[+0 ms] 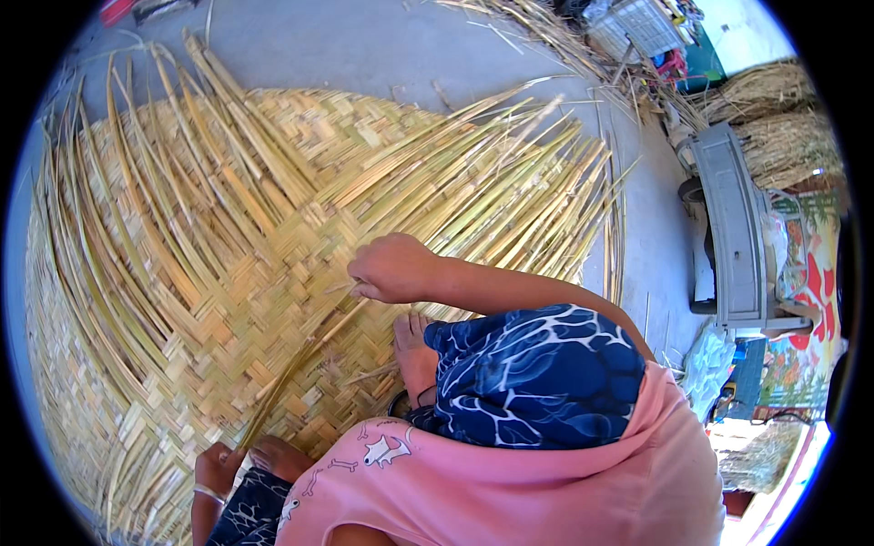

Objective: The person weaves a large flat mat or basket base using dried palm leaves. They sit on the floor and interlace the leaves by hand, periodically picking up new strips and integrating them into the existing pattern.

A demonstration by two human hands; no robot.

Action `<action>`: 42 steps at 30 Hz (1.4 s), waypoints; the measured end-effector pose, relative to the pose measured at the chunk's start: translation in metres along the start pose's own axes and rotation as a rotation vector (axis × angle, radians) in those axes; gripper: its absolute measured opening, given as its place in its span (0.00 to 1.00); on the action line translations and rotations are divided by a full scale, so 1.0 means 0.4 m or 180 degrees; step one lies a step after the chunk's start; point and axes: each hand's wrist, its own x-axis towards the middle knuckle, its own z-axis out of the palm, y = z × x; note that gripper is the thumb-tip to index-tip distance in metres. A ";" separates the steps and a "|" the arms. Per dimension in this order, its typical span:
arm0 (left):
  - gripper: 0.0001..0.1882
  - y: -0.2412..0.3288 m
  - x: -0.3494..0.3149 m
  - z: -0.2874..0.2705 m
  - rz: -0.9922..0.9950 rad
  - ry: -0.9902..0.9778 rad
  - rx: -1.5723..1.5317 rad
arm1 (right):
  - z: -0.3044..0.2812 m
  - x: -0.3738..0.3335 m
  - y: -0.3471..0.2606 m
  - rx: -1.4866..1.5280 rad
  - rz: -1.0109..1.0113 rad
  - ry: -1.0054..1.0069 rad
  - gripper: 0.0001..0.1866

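Note:
A large mat (300, 246) woven in a zigzag pattern from flat reed strips lies under both my hands. Between them a long, narrow reed strip (293, 369) runs slantwise over the weave. My right hand (393, 267) is closed with the strip's upper end at its fingers, near the middle of the mat. At the lower left, my left hand (216, 469) is closed on the strip's other end, close to my foot. Long loose strip ends (510, 196) fan out of the weave to the upper right. More strip ends (159, 209) fan to the upper left.
My bare foot (416, 353) rests on the mat beside my right forearm. Grey floor (337, 45) borders the mat. A grey cart (733, 227) stands at the right, with straw bundles (774, 123) behind it. A pale crate (635, 27) and scattered stalks lie at the upper right.

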 end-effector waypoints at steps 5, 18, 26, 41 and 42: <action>0.14 -0.040 -0.019 -0.104 0.0012 0.0038 -0.0048 | -0.012 0.002 0.065 -0.0162 0.0319 0.0219 0.14; 0.08 0.015 -0.084 -0.436 0.0716 0.2229 0.1851 | 0.012 0.027 0.105 0.0285 0.0719 -0.0357 0.17; 0.17 -0.164 -0.054 -0.117 0.0030 0.0255 0.0667 | 0.046 -0.037 0.124 0.0055 0.0655 -0.1298 0.17; 0.20 0.147 0.045 0.009 0.0949 -0.0150 -0.0168 | 0.057 0.064 0.345 0.3072 0.2164 0.1274 0.08; 0.21 0.143 0.053 -0.008 0.0624 -0.0274 -0.0203 | 0.051 0.081 0.363 0.3582 0.2449 0.1480 0.07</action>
